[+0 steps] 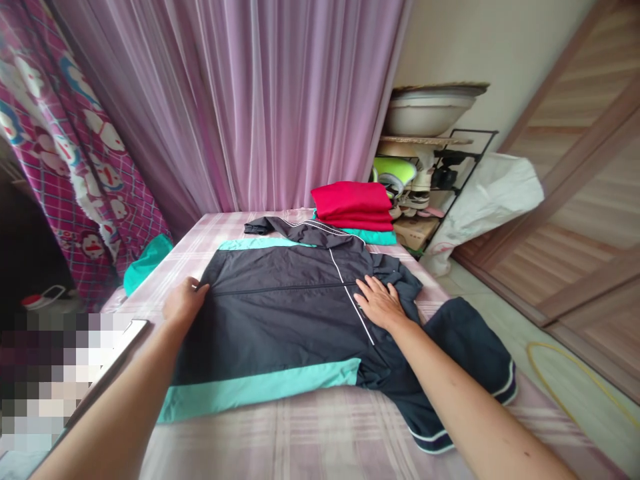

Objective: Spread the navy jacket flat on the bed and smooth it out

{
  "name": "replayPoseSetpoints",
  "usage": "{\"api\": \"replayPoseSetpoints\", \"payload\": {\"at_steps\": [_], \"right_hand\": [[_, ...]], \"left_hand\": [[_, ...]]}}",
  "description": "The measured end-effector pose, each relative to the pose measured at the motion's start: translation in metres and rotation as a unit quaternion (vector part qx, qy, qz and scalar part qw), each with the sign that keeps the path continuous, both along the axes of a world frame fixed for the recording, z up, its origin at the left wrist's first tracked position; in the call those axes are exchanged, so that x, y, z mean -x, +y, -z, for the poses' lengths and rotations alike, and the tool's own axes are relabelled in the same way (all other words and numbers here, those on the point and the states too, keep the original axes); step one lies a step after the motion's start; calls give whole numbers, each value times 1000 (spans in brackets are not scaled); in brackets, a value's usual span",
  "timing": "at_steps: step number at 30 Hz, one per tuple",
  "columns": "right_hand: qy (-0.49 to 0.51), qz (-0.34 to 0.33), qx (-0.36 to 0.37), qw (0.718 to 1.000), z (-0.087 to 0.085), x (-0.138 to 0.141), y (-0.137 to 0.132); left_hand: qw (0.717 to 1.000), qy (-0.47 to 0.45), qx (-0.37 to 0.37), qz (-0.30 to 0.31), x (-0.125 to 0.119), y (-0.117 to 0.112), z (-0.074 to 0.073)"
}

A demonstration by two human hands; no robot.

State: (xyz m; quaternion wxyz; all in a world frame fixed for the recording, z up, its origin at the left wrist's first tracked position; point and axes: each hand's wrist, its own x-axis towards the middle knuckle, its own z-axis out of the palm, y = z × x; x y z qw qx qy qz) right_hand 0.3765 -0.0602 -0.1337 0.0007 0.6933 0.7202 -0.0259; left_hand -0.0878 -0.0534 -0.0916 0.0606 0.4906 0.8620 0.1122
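A dark zip-up jacket [280,320] with mint-green side panels and white piping lies spread on the plaid-covered table, its collar end to the right. My left hand [187,300] pinches the jacket's hem at the left, thumb and finger closed on the edge by the zip. Flat on the upper front, beside the white piping, rests my right hand [379,301] with its fingers spread. One sleeve is laid across the far side of the jacket. Beneath my right forearm, dark fabric with white-striped edges [467,347] spreads toward the table's right edge.
Behind the jacket stands a stack of folded red cloth [353,205] over teal cloth [373,237]. A shelf rack [463,157] with shoes and a basin [427,113] is at the back right, near a white sack [493,197]. Purple curtains [280,100] hang behind the table.
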Motion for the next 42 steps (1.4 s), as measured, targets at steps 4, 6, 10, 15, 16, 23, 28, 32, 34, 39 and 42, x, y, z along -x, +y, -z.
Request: {"api": "replayPoseSetpoints", "payload": {"at_steps": [4, 6, 10, 15, 16, 23, 28, 32, 34, 39, 42], "right_hand": [[7, -1, 18, 1000, -9, 3, -1], [9, -7, 6, 1000, -15, 6, 1], [-3, -19, -72, 997, -20, 2, 10], [-15, 66, 6, 998, -6, -23, 20], [-16, 72, 4, 997, -3, -26, 21], [-16, 74, -9, 997, -6, -26, 19], [28, 93, -51, 994, -25, 10, 10], [58, -98, -101, 988, -21, 50, -19], [70, -169, -56, 982, -14, 59, -33], [102, -157, -14, 982, -6, 57, -42], [121, -167, -25, 978, -5, 53, -38]], "left_hand": [[994, 71, -64, 60, -26, -12, 2], [983, 106, -72, 133, -49, -20, 10], [964, 128, -20, 233, -92, -36, 30], [957, 131, 5, 257, -110, -47, 39], [957, 134, 7, 258, -110, -47, 38], [955, 144, -4, 258, -111, -47, 36], [956, 139, -5, 258, -113, -47, 36], [959, 124, 1, 253, -114, -48, 33], [961, 117, -1, 252, -114, -48, 33], [961, 109, -10, 255, -112, -46, 34], [960, 121, -38, 251, -113, -49, 32]]}}
